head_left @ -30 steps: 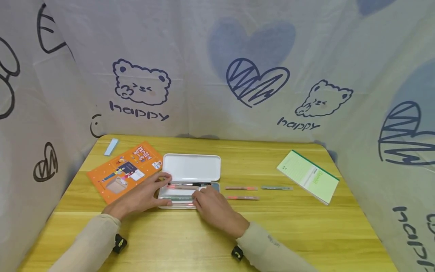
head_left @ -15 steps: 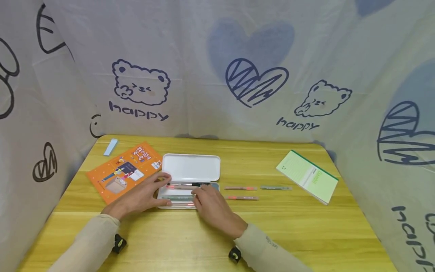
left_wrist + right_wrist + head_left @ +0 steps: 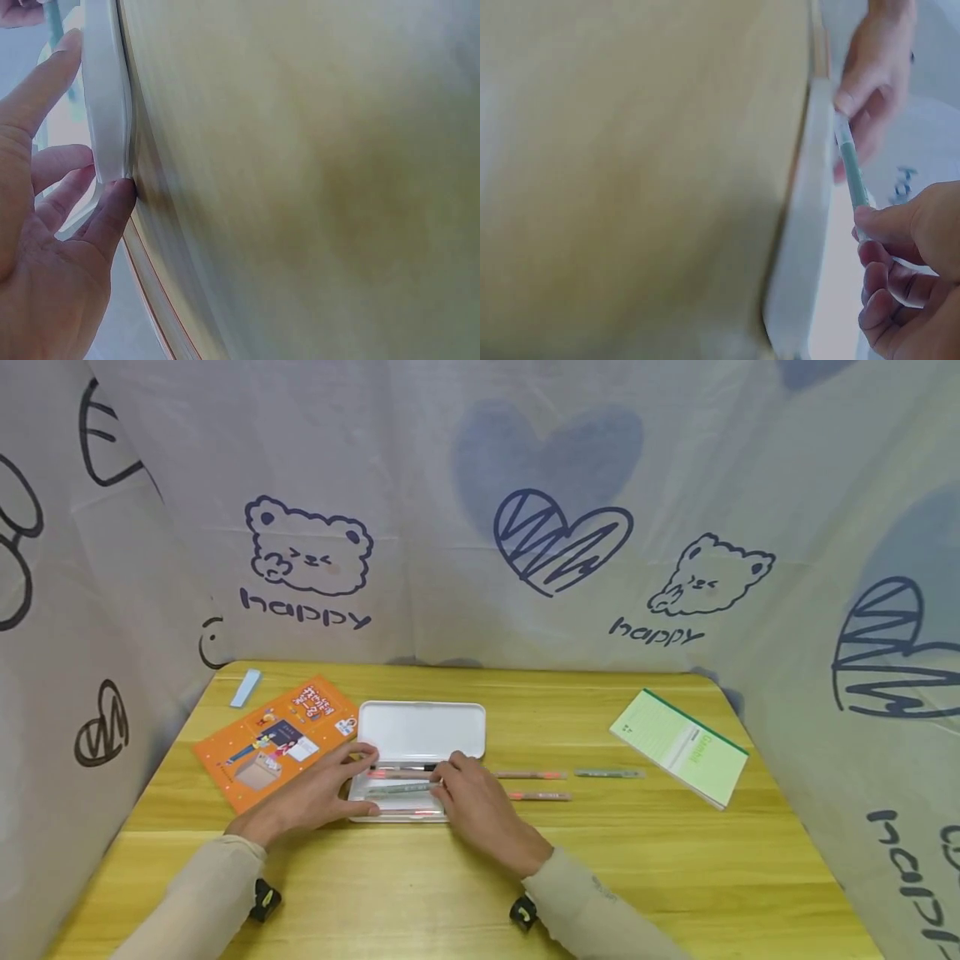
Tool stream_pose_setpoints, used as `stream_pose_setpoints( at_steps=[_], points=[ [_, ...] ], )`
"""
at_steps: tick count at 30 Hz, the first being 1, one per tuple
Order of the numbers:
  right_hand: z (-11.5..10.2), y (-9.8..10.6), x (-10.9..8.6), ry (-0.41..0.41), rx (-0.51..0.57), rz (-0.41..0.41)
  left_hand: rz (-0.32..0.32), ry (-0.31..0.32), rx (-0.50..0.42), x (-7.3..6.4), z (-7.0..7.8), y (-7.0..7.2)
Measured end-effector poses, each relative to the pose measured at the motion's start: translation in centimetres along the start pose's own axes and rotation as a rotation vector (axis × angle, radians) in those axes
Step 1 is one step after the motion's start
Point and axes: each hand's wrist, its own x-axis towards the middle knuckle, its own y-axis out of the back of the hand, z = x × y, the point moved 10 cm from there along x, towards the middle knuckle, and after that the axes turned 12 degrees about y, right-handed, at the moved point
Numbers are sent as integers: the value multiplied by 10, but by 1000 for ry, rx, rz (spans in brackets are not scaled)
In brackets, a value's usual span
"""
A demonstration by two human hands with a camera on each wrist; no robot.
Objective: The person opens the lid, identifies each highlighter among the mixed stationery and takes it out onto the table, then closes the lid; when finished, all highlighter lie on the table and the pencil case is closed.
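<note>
An open white pencil case (image 3: 422,731) lies on the table with its lid folded back. My left hand (image 3: 315,789) grips its left end, thumb at the front edge and fingers farther back; the left wrist view shows fingertips against the case wall (image 3: 109,90). With thumb and fingers, my right hand (image 3: 480,806) pinches the right end of a green pen (image 3: 397,789). The right wrist view shows this green pen (image 3: 853,171) slanting over the case. Inside the case lie a pink pen (image 3: 397,774), a dark pen partly covered by my hand, and another pink pen (image 3: 408,812) along the front.
Right of the case lie two pink pens (image 3: 534,775) and a green pen (image 3: 609,773). A green notepad (image 3: 682,747) lies farther right. At the left are an orange book (image 3: 277,743), close to my left hand, and a pale blue strip (image 3: 245,688). Printed cloth walls surround the table.
My right hand has shifted slightly right and back, and the green pen it pinches now slants, its right end farther back. The left hand stays on the case.
</note>
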Motion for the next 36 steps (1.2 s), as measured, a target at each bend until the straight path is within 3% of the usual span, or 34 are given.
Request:
stream_pose_setpoints(
  at_steps=[7, 14, 19, 25, 36],
  points=[
    [49, 51, -35, -72, -4, 60, -3, 12, -4, -1, -1, 0],
    [117, 100, -105, -153, -39, 92, -2, 13, -2, -1, -2, -1],
    [153, 127, -151, -174, -92, 123, 4, 9, -7, -1, -1, 0],
    [180, 134, -187, -206, -127, 108, 0, 19, -8, 0, -2, 0],
    [208, 121, -215, -281, -97, 14, -9, 22, -1, 0, -1, 0]
  ],
)
